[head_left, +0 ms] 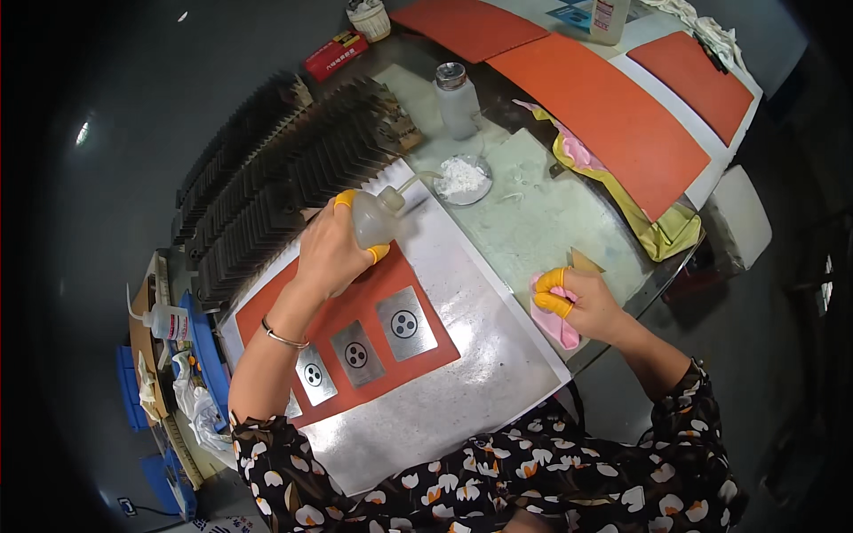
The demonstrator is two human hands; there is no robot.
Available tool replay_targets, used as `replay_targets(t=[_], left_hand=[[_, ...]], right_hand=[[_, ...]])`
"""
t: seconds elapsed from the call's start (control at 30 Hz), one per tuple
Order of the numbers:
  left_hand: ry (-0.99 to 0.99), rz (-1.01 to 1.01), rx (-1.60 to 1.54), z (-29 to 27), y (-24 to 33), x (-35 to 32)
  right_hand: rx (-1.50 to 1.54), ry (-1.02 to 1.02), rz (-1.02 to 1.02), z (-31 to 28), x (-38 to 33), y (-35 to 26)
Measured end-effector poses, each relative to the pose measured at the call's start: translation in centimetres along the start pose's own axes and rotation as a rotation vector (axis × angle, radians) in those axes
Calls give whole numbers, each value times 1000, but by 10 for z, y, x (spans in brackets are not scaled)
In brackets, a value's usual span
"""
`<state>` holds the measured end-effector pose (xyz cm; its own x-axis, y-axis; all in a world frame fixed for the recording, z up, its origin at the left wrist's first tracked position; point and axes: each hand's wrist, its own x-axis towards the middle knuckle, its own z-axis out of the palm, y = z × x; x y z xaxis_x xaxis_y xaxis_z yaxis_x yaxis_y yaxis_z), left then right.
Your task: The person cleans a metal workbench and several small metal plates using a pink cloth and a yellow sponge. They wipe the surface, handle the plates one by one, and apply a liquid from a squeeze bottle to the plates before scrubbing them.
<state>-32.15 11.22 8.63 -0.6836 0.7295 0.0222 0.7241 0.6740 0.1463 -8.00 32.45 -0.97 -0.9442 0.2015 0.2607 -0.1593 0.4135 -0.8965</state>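
Observation:
My left hand [333, 244] is closed around a translucent squeeze bottle [376, 218], tilted so that its thin spout reaches a small round dish of white powder [464, 180]. In my right hand [582, 304] a pink cloth [555, 322] is bunched, hanging just off the white sheet's right edge. Yellow finger cots cover some fingertips on both hands. Below my left forearm lies an orange-red mat [421, 351], bearing several silver metal plates [408, 325] with round black marks. My left hand and the bottle hide the mat's upper part.
Rows of dark upright plates [258, 213] stand left of the white sheet [498, 355]. A metal-capped bottle [457, 102] stands behind the dish. Large orange sheets [604, 115] and a yellow cloth [662, 231] lie at the far right. Another spouted bottle [167, 322] is at the left.

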Motion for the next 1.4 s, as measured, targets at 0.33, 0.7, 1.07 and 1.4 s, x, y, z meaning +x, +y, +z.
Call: replay_targets(t=[0.33, 0.7, 1.07, 1.4], left_hand=[[-72, -14, 20, 4, -1, 4], [7, -21, -80, 5, -5, -5], [17, 49, 1, 11, 0, 5], [31, 79, -10, 12, 11, 13]], right_hand=[[-79, -17, 6, -4, 8, -3], [-351, -3, 110, -31, 101, -3], [-303, 52, 86, -19, 128, 57], [-400, 22, 151, -21, 133, 52]])
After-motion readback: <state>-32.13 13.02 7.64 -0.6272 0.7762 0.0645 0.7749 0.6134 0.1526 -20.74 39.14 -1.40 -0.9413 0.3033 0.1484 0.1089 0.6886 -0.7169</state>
